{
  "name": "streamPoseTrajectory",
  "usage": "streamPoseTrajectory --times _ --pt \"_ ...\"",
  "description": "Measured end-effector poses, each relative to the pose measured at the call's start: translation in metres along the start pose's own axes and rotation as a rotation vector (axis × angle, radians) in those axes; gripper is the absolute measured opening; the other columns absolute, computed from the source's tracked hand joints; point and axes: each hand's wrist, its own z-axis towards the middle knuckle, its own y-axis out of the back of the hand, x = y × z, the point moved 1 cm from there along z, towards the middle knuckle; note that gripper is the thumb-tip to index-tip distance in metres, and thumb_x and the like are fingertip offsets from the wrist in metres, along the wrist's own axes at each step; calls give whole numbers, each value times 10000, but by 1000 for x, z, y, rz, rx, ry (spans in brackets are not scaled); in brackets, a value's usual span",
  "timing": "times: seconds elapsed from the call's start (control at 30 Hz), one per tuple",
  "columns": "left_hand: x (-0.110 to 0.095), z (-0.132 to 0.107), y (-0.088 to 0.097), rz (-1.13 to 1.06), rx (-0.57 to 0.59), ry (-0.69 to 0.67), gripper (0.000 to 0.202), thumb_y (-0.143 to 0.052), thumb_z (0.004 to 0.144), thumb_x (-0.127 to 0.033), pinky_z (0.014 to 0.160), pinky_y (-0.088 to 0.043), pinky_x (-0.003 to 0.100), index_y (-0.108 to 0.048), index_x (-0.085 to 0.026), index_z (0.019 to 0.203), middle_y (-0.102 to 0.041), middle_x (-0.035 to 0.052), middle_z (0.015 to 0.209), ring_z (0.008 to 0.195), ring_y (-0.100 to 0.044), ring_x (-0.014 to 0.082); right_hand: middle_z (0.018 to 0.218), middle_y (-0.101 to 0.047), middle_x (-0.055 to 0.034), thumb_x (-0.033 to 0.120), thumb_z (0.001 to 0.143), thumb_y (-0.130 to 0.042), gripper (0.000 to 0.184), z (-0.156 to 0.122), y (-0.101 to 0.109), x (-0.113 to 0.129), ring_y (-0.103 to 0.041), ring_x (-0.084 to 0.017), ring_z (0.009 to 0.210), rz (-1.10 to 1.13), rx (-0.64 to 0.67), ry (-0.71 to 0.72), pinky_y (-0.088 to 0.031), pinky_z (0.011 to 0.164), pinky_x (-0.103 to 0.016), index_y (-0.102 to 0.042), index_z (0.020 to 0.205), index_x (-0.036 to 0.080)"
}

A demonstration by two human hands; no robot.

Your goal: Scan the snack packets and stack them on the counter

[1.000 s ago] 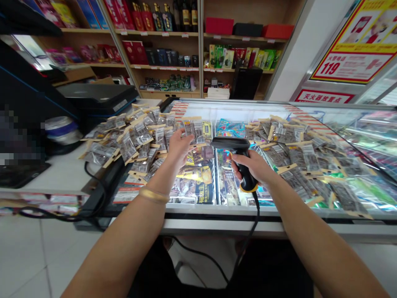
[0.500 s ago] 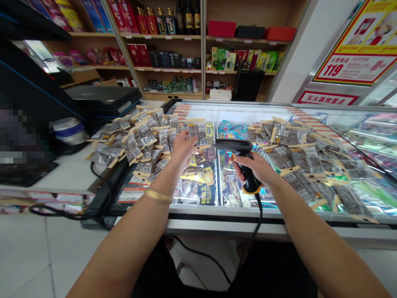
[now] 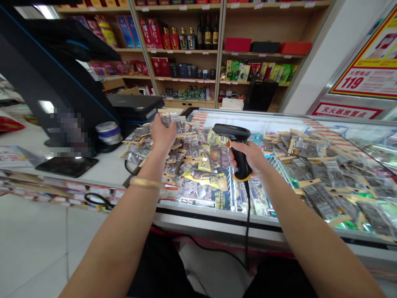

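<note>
My right hand (image 3: 252, 159) is wrapped around the handle of a black barcode scanner (image 3: 240, 155) with yellow trim, held above the glass-topped freezer (image 3: 198, 217). Its head points left and a black cable hangs from the grip. My left hand (image 3: 163, 134), with a gold bangle on the wrist, is at the back of the left heap of small clear packets (image 3: 178, 159) with tan strips. A packet (image 3: 166, 120) shows between thumb and fingers, partly hidden by them. Another heap of the same packets (image 3: 322, 169) lies on the right.
Under the glass lie ice-cream packages (image 3: 201, 188). On the left counter stand a black checkout screen (image 3: 52, 82), a white tub with a blue band (image 3: 109, 133) and a flat black machine (image 3: 136, 105). Stocked shelves (image 3: 186, 51) line the back.
My left hand has moved left and back, from the middle of the freezer to the left heap. My right hand still grips the scanner. The view has turned left.
</note>
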Motion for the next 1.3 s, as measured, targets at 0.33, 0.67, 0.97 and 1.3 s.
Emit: streamPoseTrajectory --times 0.33,0.67,0.97,1.3 --pt "16 -26 1 470 179 62 541 -451 952 -412 1153 -356 637 -615 -198 1421 -507 211 1564 1423 -471 438 528 -587 32 488 582 -843 437 6 -8 -34 -497 -107 386 14 -17 -94 -384 376 -237 -612 796 185" --pt "-15 -39 -10 62 67 -202 424 -626 884 -377 1245 -245 567 -681 -210 1271 -589 170 1439 1426 -439 388 549 -577 47 487 598 -823 449 -1 7 -6 -506 -113 408 46 -57 5 -417 389 -246 -609 867 197" --pt "-94 -117 -91 -102 556 -292 334 -727 791 -347 1136 -409 466 -718 -196 1088 -698 139 1197 1209 -613 335 581 -589 45 455 631 -854 446 -63 127 28 -510 -106 424 -22 -259 83 -418 389 -236 -642 918 188" --pt "-103 -174 -140 -1 700 -194 560 -945 488 -483 1177 -287 606 -548 -226 788 -655 199 1187 1357 -451 499 572 -587 32 497 646 -858 444 -73 155 4 -506 -117 428 -21 -332 99 -408 390 -248 -612 873 206"
